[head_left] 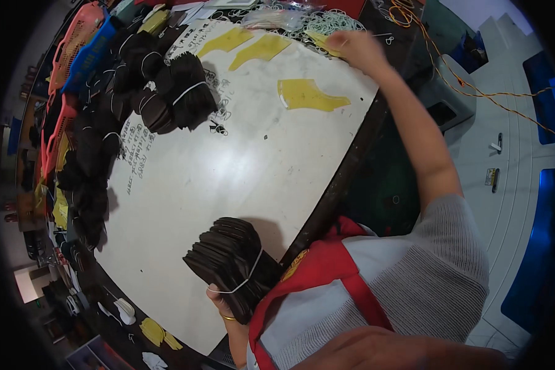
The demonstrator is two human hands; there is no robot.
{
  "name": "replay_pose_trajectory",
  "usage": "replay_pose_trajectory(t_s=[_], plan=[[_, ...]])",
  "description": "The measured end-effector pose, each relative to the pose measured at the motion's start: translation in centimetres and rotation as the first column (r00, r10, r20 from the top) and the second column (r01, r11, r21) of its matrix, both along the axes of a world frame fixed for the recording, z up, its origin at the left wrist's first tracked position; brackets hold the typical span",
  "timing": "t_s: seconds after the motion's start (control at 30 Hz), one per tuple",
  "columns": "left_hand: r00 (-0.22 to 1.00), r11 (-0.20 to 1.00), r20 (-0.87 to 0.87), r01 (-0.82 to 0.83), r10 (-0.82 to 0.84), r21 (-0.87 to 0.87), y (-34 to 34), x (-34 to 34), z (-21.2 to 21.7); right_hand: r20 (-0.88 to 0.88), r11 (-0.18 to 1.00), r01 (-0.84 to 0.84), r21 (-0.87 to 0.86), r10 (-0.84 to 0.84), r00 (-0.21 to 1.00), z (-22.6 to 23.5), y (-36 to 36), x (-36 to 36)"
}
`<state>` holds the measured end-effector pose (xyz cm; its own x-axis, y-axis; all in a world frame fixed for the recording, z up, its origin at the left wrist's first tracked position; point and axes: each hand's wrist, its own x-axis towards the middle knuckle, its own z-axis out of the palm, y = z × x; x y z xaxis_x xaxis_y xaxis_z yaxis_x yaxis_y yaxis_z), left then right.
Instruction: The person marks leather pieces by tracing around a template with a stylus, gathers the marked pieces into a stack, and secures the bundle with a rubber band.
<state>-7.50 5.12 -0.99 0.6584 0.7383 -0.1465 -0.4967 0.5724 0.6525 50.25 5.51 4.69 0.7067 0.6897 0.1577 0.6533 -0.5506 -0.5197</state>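
Note:
My left hand (217, 300) grips a thick bundle of dark, flat cut pieces (228, 253) from below, near the table's front edge. A white elastic band (248, 280) runs round the bundle. My right hand (351, 48) is stretched to the far end of the table, fingers curled and slightly blurred. It is at a yellow pattern-like piece (319, 42), beside a heap of pale elastic bands (336, 23). Whether it holds the yellow piece, a band or neither is hidden.
More banded dark bundles (188, 92) are piled along the table's far left side. Yellow cut pieces (311, 94) lie on the white tabletop (228, 166). Red and blue plastic baskets (91, 55) stand beyond the pile. An orange cord (441, 71) hangs at right.

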Motion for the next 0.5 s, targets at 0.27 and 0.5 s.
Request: replay_pose_trajectory(t_s=[0.27,0.5], plan=[[1.000,1.000,0.026,0.002,-0.002,0.012,0.3,1.3,-0.6,0.320,0.959,0.261,-0.106,-0.216,0.922,-2.1,3.2,12.7],[0.999,0.999,0.035,-0.035,0.035,-0.005,0.0,1.4,-0.6,0.292,0.946,0.296,-0.130,-0.249,0.924,1.6,1.9,13.4]])
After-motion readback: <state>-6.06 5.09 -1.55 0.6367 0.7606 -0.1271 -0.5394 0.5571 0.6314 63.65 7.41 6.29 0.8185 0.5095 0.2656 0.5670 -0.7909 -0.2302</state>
